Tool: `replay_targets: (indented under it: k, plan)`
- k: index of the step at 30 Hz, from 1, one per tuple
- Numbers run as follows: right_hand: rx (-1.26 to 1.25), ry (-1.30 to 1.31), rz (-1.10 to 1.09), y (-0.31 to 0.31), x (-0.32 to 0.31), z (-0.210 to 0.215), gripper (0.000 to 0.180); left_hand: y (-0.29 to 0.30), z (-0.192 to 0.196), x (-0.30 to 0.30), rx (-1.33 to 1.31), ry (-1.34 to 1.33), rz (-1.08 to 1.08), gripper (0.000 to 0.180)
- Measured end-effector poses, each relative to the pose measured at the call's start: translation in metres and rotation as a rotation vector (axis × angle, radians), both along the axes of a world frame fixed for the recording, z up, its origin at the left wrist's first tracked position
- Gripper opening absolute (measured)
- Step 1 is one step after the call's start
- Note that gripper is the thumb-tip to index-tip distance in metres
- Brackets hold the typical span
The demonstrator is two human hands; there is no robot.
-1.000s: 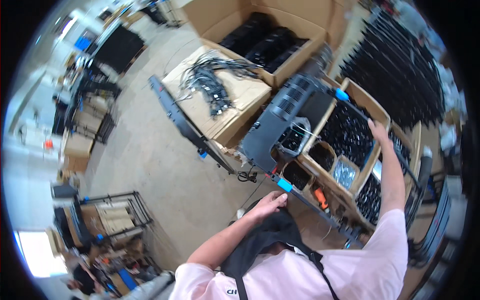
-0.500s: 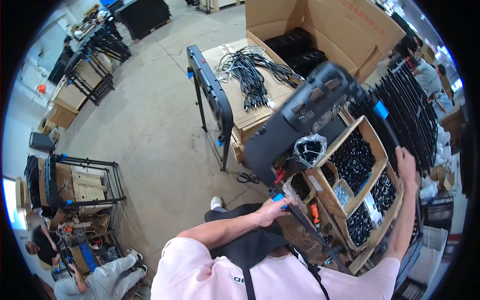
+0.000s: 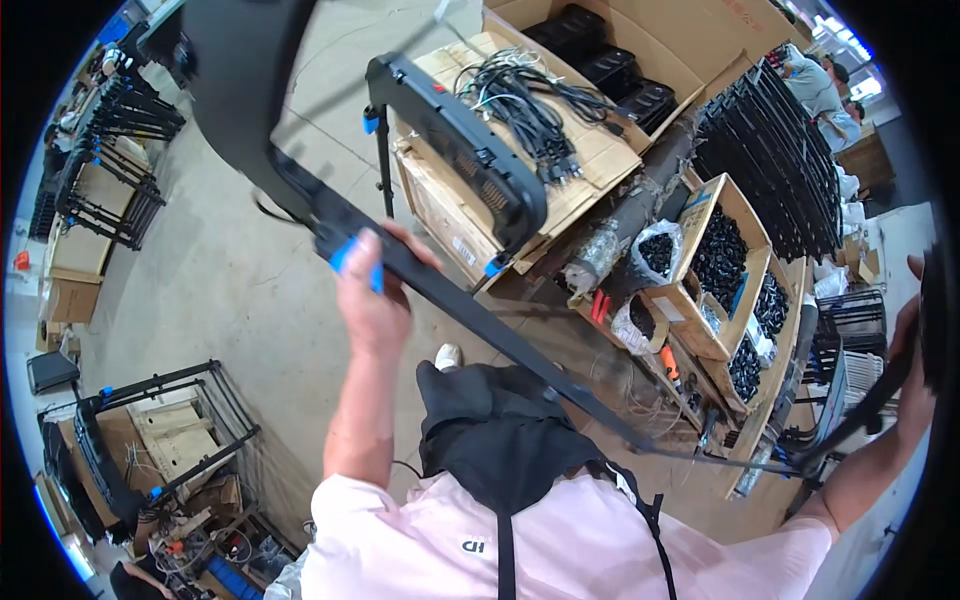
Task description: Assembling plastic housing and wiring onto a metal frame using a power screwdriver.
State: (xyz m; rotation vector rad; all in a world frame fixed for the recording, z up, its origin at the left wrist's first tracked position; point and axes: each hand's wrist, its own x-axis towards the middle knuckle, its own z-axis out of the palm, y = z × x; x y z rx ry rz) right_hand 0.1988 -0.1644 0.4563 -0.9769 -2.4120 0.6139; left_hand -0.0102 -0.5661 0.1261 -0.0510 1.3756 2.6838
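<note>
My left hand (image 3: 372, 290) is raised and clamped round the edge of a large, flat black panel (image 3: 250, 90) with blue corner protectors, gripping just beside one blue tab. The panel tilts up over the far left of the concrete floor (image 3: 200, 300), and its long dark edge runs down to the right across my black apron (image 3: 500, 440). My right hand (image 3: 912, 370) is far out at the right, well apart from the left, closed on the panel's other end, though the rim hides the fingers.

Beyond my left hand, a second black flat panel (image 3: 460, 150) leans against a cardboard-topped crate (image 3: 590, 170) holding a bundle of black power cables (image 3: 530, 100). To the right stand open cardboard boxes of small black parts (image 3: 720, 250).
</note>
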Motion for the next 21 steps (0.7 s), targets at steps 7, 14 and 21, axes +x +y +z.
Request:
replay_targets:
  k: [7, 14, 21]
  plan:
    - [-0.182, -0.136, 0.419, -0.115, -0.033, -0.116, 0.034, -0.127, 0.008, -0.131, -0.313, 0.145, -0.001, 0.039]
    - [-0.640, -0.313, 0.540, -0.148, -0.039, -0.317, 0.026, -0.136, -0.039, -0.217, -0.612, 0.071, -0.159, 0.036]
    - [-0.554, -0.044, 0.616, -0.207, -0.074, -0.484, 0.024, -0.131, -0.131, -0.296, -0.738, -0.006, -0.313, 0.020]
